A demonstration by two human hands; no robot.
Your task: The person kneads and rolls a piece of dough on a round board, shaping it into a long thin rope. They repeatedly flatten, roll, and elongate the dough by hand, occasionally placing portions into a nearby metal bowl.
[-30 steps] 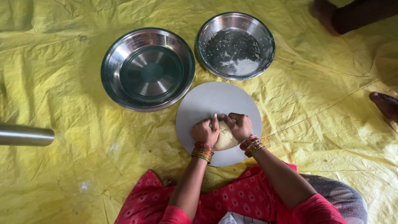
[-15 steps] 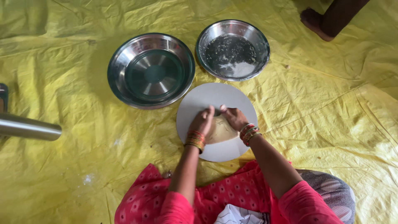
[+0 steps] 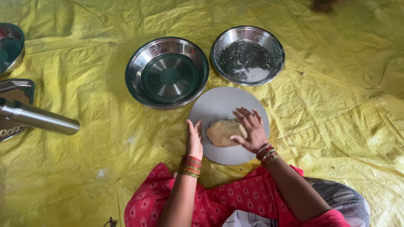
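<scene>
Head view, looking down at a yellow sheet (image 3: pixel 84 168) spread on the floor.

- Round grey board (image 3: pixel 210 109), centre of frame: carries a flattened piece of dough (image 3: pixel 221 132) on its lower half.
- Right hand (image 3: pixel 249 131): open, fingers spread, palm pressing on the dough's right edge.
- Left hand (image 3: pixel 194 139): open, held edge-on just beside the dough's left side, touching the board; contact with the dough cannot be told.
- Empty steel bowl (image 3: pixel 167 72), above left of the board.
- Second steel bowl (image 3: pixel 247 55), upper right, with white flour dusting its bottom.
- Steel cylinder (image 3: pixel 40 118), left edge.

Handling note: pressing likely goes best with even palm pressure, the dough turned a little at a time, and kept central on the board.
</scene>
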